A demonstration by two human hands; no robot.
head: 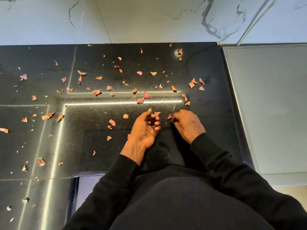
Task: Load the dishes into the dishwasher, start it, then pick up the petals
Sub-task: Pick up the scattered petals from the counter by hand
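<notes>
Petals (140, 100) litter the counter (93, 143). The left hand (144, 128) cups a few, fingers curled round them; the right hand (187, 123) pinches one petal (169, 116) beside it. Better, I'd say, to sweep scattered ones together toward the cupped hand than pick singly.

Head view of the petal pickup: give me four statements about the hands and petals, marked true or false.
1. The left hand cups gathered dark-red dried petals, palm up. True.
2. The right hand lies flat on the polished black stone countertop. False: its curled fingers pinch a reddish petal.
3. Dried pink and orange petals lie scattered across the countertop. True.
4. The wall behind is dark wood. False: it is a white veined marble wall.
</notes>
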